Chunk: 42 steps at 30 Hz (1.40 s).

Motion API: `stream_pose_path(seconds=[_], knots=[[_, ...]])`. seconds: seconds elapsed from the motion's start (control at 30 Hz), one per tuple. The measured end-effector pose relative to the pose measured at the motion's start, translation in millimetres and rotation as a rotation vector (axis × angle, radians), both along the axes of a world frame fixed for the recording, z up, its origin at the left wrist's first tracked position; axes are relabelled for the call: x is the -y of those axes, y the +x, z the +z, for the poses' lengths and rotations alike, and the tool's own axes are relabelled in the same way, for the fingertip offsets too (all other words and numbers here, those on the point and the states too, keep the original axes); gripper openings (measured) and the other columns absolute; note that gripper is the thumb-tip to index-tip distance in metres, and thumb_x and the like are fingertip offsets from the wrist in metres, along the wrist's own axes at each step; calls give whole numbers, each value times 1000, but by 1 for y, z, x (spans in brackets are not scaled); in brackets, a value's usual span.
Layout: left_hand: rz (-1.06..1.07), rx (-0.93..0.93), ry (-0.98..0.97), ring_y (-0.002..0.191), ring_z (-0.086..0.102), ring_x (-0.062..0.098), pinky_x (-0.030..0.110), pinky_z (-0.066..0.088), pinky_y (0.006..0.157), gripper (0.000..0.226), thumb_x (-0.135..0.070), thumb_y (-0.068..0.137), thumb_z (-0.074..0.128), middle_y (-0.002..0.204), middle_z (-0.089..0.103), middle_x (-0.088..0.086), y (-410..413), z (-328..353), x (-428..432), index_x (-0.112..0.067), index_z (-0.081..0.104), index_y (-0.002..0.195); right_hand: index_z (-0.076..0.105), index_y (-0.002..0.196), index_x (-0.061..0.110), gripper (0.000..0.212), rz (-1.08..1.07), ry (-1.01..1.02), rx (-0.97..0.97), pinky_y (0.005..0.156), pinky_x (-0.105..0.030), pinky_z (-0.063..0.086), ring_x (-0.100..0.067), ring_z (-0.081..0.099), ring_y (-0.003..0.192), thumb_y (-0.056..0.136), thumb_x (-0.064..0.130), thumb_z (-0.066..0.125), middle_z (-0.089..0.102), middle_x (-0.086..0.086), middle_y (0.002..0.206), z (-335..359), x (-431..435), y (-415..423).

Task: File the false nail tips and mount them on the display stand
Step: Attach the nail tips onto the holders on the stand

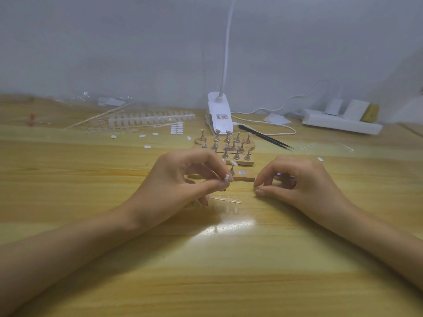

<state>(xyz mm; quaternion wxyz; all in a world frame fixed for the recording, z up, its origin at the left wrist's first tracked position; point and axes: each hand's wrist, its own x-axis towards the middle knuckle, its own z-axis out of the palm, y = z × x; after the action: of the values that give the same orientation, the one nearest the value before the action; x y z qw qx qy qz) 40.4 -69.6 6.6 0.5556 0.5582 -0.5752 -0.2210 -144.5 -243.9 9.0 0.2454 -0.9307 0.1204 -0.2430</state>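
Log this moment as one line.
left hand: pinches nail tip | right hand: curled, fingertips on table, contents unclear | display stand: behind hands

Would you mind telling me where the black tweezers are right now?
In the head view, the black tweezers lie right of centre, beside the white lamp base, beyond the right hand.

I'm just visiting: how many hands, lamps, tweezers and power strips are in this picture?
Hands: 2, the left hand pinching a nail tip, and the right hand
Clip lamp: 1
Black tweezers: 1
Power strip: 1
Total: 5
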Motion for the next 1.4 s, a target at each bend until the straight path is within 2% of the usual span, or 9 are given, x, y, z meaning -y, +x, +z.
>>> stream_pose_path(seconds=[0.1, 0.2, 0.37, 0.7, 0.9, 1.13, 1.2, 1.3, 1.4], knots=[[43, 23, -12, 83, 71, 16, 25, 53, 52, 9, -6, 82, 77, 87, 72, -4, 0, 0, 0, -14, 72, 82, 74, 78, 26, 8, 28, 71, 102, 60, -12, 41, -14, 53, 65, 76, 24, 82, 67, 11, 77, 6, -7, 0], [74, 76, -46, 83, 71, 15, 25, 52, 49, 10, -8, 81, 77, 85, 72, -5, -3, 0, -1, -16, 72, 81, 76, 81, 26, 10, 86, 199, 226, 51, -17, 44, -15, 57, 66, 79, 35, 81, 69, 10, 81, 13, -21, 1], [71, 81, -66, 78, 69, 15, 27, 52, 47, 10, -10, 80, 79, 83, 70, -5, -8, 1, -2, -16, 72, 81, 75, 84, 25, 6, 188, 208, 345, 42, -24, 45, -16, 61, 68, 80, 28, 76, 69, 8, 82, 20, -44, 10], [73, 66, -76, 76, 69, 13, 31, 54, 45, 8, -14, 79, 79, 81, 69, -7, -9, 2, -3, -19, 72, 78, 75, 83, 22, 6, 137, 120, 323, 45, -22, 38, -18, 57, 65, 80, 24, 79, 69, 8, 80, 16, -48, 15], [66, 50, -65, 75, 69, 13, 30, 54, 46, 9, -10, 78, 80, 79, 69, -7, -9, 3, -3, -15, 73, 78, 75, 82, 24, 5, 126, 88, 331, 45, -34, 42, -17, 56, 64, 78, 24, 79, 68, 7, 78, 16, -48, 15], [63, -2, -60, 72, 69, 12, 26, 52, 46, 10, -7, 77, 80, 76, 70, -4, -11, 3, -2, -15, 74, 76, 76, 83, 17, 7, 99, 40, 315, 48, -23, 41, -16, 58, 63, 80, 24, 78, 69, 9, 79, 16, -52, 14], [64, -15, -61, 73, 70, 14, 27, 53, 47, 11, -8, 78, 79, 75, 71, -3, -11, 3, -2, -16, 73, 76, 77, 82, 21, 6, 101, 166, 307, 46, -20, 41, -12, 57, 62, 81, 27, 79, 71, 9, 80, 16, -54, 14], [57, -37, -78, 72, 70, 16, 26, 52, 47, 9, -6, 79, 78, 76, 71, -1, -11, 3, -1, -12, 72, 77, 76, 85, 27, 5, 120, 570, 269, 42, -19, 39, -7, 51, 63, 80, 28, 77, 71, 7, 81, 19, -54, 15], [35, -49, -100, 72, 70, 19, 27, 52, 47, 8, -7, 76, 78, 77, 70, -1, -14, 4, -1, -11, 72, 76, 69, 86, 29, 8, 99, 800, 162, 42, -16, 35, -5, 49, 61, 79, 30, 73, 64, 5, 81, 18, -54, 17]])
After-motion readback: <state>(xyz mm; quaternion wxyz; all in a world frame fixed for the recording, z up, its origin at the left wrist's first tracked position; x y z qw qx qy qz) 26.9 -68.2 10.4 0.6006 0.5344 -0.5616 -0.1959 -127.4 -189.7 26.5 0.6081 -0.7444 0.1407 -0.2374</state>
